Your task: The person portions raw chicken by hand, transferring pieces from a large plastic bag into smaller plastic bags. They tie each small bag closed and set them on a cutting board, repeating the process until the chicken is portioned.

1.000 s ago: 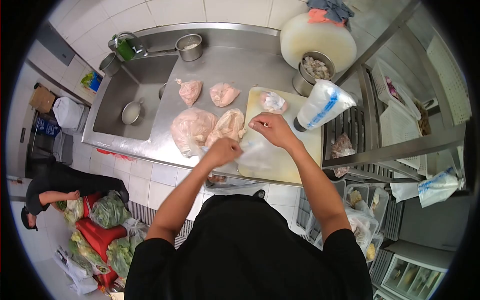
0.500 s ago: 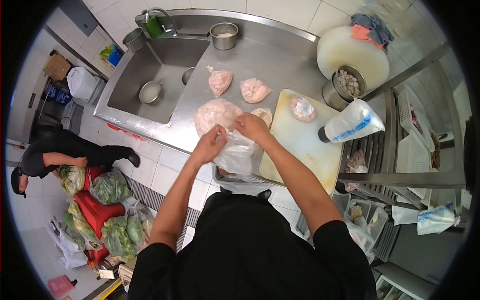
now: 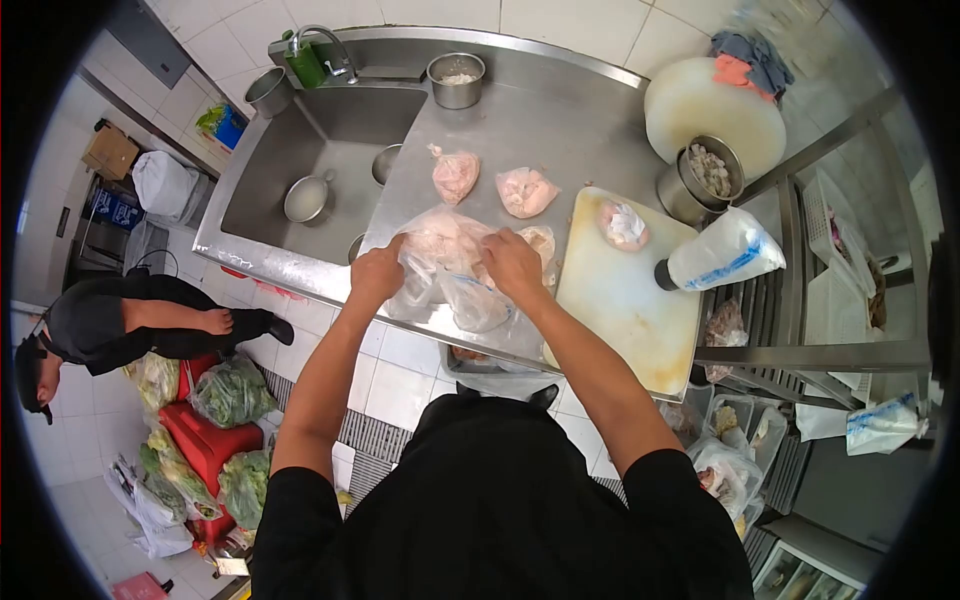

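Observation:
My left hand (image 3: 377, 275) is closed on the left side of a large clear plastic bag (image 3: 440, 238) of pale pink, raw-looking meat. My right hand (image 3: 512, 265) grips the same bag on its right side. Loose plastic hangs between the two hands at the counter's front edge. Beyond the bag lie two smaller tied bags of pink meat, one on the left (image 3: 455, 176) and one on the right (image 3: 526, 191). Another small bag (image 3: 540, 243) sits just past my right hand, partly hidden by it.
A white cutting board (image 3: 620, 320) on the right carries a wrapped bundle (image 3: 622, 226) and a plastic bag roll (image 3: 725, 250). Metal pots (image 3: 690, 185) stand behind it. The sink (image 3: 300, 235) is left, and a co-worker (image 3: 120, 320) bends near bagged vegetables (image 3: 232, 382).
My hands have moved apart, the left one going outward to the bag's left side. The bag's plastic is spread wider between them. The co-worker's arm has stretched out, and the view has shifted slightly.

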`<state>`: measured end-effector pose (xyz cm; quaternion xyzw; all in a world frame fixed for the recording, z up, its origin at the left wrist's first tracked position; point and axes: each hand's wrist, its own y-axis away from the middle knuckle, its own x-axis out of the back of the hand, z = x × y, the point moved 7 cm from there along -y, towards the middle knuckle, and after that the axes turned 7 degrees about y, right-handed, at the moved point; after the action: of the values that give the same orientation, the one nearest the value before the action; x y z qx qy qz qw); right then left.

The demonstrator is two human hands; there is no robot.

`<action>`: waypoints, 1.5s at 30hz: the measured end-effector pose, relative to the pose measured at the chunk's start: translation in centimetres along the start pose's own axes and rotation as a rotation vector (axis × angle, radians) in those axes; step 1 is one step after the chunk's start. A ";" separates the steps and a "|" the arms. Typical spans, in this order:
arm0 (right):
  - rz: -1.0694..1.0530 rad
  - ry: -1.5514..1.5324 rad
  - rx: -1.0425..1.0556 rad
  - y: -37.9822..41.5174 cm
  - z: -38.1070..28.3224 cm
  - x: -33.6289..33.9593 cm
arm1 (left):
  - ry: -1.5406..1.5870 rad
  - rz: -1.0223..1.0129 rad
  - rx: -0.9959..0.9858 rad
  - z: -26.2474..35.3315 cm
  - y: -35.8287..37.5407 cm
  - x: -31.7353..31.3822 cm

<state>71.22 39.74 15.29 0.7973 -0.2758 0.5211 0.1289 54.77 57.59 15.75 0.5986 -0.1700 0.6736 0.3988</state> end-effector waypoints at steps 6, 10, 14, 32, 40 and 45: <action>-0.039 0.060 0.269 -0.6 -5.4 -1.2 | 0.342 0.019 0.022 -5.1 -1.2 -6.2; -0.048 0.099 0.244 0.8 -5.1 -2.3 | 1.223 -0.233 0.157 -9.0 -1.2 -8.3; -0.109 -0.070 0.155 0.0 -4.5 -1.5 | 1.596 -0.020 0.233 -10.8 -1.6 -5.1; -0.413 0.381 0.160 0.4 -4.0 -1.8 | 0.466 0.090 -0.469 4.2 0.6 -2.6; -0.321 0.113 0.235 2.5 -1.1 0.4 | 0.730 0.168 -0.454 9.3 2.1 -4.7; -0.639 0.409 0.142 1.6 -0.5 -2.2 | 0.577 0.239 -0.501 10.0 2.5 -6.6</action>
<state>69.25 39.32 13.35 0.7296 0.0547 0.6208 0.2815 59.40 46.76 12.46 0.2449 -0.2786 0.7933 0.4827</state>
